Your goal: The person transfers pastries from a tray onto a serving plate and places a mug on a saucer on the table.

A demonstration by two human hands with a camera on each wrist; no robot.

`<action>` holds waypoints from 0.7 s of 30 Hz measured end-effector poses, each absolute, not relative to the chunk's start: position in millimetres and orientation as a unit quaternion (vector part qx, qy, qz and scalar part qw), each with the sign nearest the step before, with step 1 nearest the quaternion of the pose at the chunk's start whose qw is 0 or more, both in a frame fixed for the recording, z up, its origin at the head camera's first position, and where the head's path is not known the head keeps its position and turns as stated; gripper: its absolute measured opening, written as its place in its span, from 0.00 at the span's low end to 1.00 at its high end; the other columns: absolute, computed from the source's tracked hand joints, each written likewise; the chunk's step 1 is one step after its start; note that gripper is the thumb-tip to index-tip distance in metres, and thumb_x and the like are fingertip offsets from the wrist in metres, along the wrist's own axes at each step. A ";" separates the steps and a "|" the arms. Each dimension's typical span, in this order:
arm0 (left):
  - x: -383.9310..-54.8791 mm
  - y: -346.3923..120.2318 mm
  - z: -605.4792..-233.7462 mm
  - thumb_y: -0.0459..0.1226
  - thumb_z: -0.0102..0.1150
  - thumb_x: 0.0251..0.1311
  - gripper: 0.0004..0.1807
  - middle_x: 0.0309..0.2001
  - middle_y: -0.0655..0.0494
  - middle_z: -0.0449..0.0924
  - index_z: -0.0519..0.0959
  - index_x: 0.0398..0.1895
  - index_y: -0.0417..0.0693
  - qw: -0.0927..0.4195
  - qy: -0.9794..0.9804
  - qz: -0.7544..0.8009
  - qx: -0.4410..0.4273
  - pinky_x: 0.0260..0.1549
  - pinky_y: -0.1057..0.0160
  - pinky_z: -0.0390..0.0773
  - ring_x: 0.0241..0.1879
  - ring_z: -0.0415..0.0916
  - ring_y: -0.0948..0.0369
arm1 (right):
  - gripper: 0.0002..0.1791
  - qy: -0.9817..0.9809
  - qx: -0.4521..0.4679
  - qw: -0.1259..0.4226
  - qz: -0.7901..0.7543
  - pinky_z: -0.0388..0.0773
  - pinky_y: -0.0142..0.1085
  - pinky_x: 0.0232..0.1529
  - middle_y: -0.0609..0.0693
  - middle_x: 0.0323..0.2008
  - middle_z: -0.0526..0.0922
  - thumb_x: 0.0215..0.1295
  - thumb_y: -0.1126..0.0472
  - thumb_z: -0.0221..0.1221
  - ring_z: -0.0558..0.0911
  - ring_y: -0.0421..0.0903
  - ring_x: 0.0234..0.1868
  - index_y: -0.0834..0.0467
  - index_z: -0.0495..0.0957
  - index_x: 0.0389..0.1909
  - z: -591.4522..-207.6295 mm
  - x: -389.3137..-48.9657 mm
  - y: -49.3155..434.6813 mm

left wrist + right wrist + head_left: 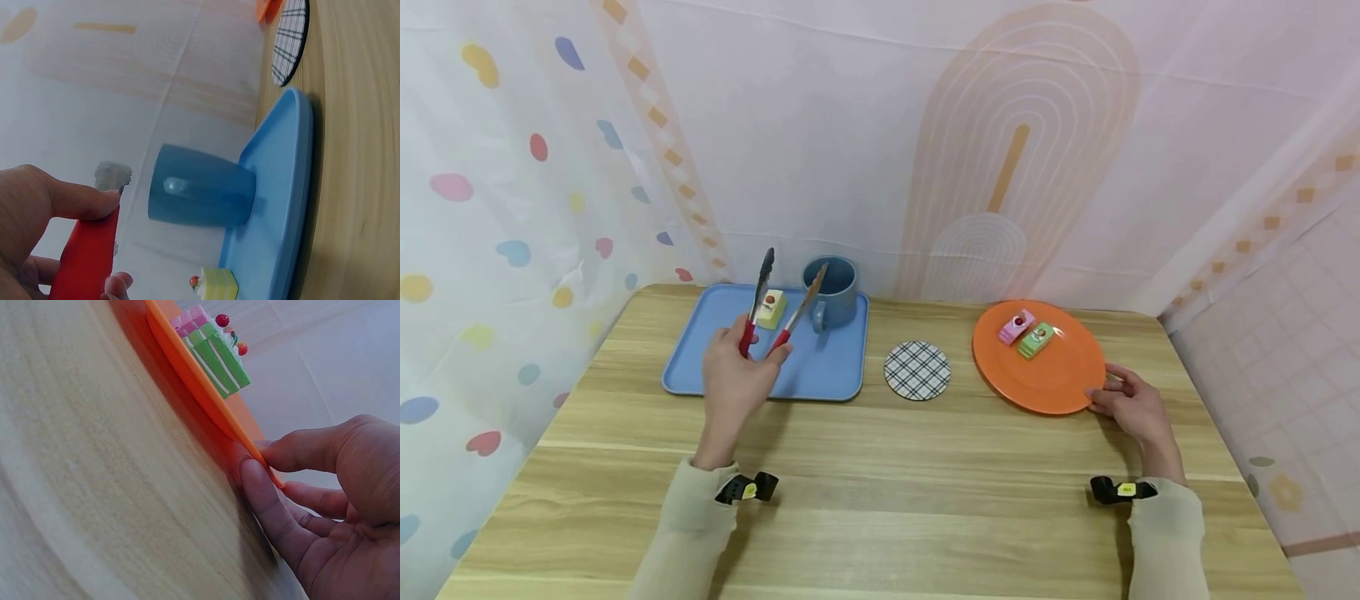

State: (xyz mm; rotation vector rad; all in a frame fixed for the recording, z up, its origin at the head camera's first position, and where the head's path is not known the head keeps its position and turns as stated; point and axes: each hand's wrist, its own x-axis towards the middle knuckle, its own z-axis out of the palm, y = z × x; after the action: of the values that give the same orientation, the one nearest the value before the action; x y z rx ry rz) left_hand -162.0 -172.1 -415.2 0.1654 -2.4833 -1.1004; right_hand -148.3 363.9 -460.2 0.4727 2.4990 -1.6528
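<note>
My left hand [736, 379] holds a pair of tongs [747, 337] by the red handles, their two arms spread apart. The tongs are above a blue tray [827, 367], and in the head view their tips overlap the area between a small yellow toy cake slice [772, 315] and a blue mug [844, 302]. Over on the right, my right hand [1138, 408] pinches the rim of an orange plate [1052, 387]. Thumb and fingers lie on either side of that rim in the right wrist view. A pink cake slice [1013, 327] and a green one [1037, 341] sit together on the plate.
Between tray and plate lies a round checked coaster [917, 371] on the wooden table [917, 500]. A patterned curtain [820, 125] hangs right behind the table's back edge, with more cloth at both sides.
</note>
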 end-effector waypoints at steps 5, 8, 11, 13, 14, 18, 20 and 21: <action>-163.1 -179.7 -417.1 0.42 0.73 0.57 0.20 0.34 0.40 0.70 0.74 0.39 0.39 0.203 -0.894 -0.394 0.072 0.28 0.56 0.61 0.30 0.64 0.50 | 0.43 0.822 0.163 0.052 -0.544 0.85 0.29 0.43 0.43 0.42 0.78 0.71 0.63 0.63 0.85 0.29 0.35 0.63 0.52 0.80 -461.9 -149.7 363.7; -164.3 -184.5 -419.0 0.42 0.73 0.58 0.21 0.36 0.39 0.72 0.76 0.44 0.37 0.198 -0.894 -0.393 0.081 0.29 0.56 0.61 0.31 0.64 0.49 | 0.43 0.821 0.165 0.052 -0.544 0.85 0.29 0.43 0.43 0.42 0.78 0.71 0.63 0.63 0.85 0.30 0.35 0.62 0.52 0.80 -462.2 -149.9 363.8; -165.2 -189.1 -420.4 0.43 0.72 0.59 0.23 0.38 0.38 0.73 0.76 0.48 0.35 0.194 -0.896 -0.390 0.089 0.30 0.56 0.61 0.32 0.65 0.49 | 0.43 0.823 0.164 0.054 -0.542 0.85 0.29 0.43 0.43 0.42 0.78 0.71 0.63 0.63 0.85 0.29 0.35 0.63 0.52 0.80 -461.6 -149.8 363.6; -165.7 -191.7 -421.6 0.44 0.72 0.59 0.24 0.37 0.38 0.72 0.76 0.49 0.35 0.192 -0.897 -0.386 0.093 0.30 0.56 0.60 0.33 0.65 0.49 | 0.43 0.824 0.161 0.054 -0.541 0.85 0.29 0.43 0.42 0.42 0.78 0.71 0.63 0.62 0.85 0.29 0.35 0.63 0.51 0.80 -460.9 -149.4 363.5; -166.2 -192.8 -422.5 0.44 0.71 0.59 0.23 0.37 0.38 0.72 0.76 0.48 0.35 0.191 -0.898 -0.385 0.095 0.30 0.56 0.60 0.33 0.65 0.49 | 0.43 0.824 0.160 0.055 -0.541 0.85 0.29 0.43 0.42 0.42 0.78 0.71 0.63 0.62 0.85 0.29 0.35 0.63 0.51 0.80 -460.7 -149.2 363.6; -168.4 -196.1 -427.8 0.43 0.71 0.60 0.21 0.35 0.38 0.71 0.75 0.42 0.35 0.189 -0.899 -0.383 0.100 0.31 0.56 0.59 0.34 0.65 0.48 | 0.43 0.824 0.158 0.055 -0.541 0.85 0.29 0.43 0.42 0.41 0.78 0.71 0.63 0.62 0.85 0.29 0.35 0.64 0.51 0.80 -460.5 -149.0 364.2; -169.2 -197.5 -430.2 0.43 0.71 0.60 0.21 0.34 0.38 0.70 0.74 0.39 0.35 0.186 -0.899 -0.384 0.102 0.31 0.56 0.59 0.34 0.65 0.48 | 0.43 0.824 0.159 0.056 -0.541 0.85 0.29 0.43 0.42 0.42 0.79 0.71 0.63 0.62 0.85 0.29 0.35 0.63 0.51 0.80 -460.7 -149.0 364.3; -169.3 -198.4 -431.0 0.43 0.71 0.60 0.21 0.34 0.38 0.70 0.74 0.39 0.34 0.183 -0.899 -0.385 0.104 0.31 0.56 0.59 0.35 0.66 0.48 | 0.43 0.824 0.159 0.056 -0.541 0.85 0.29 0.43 0.42 0.42 0.79 0.71 0.63 0.62 0.85 0.29 0.35 0.63 0.51 0.80 -460.8 -149.0 364.3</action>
State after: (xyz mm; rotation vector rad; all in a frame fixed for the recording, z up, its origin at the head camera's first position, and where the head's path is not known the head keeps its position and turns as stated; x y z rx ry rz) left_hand -169.3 -198.4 -431.0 0.2941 -2.5347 -1.0845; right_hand -149.0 364.3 -460.8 0.4827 2.5002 -1.6420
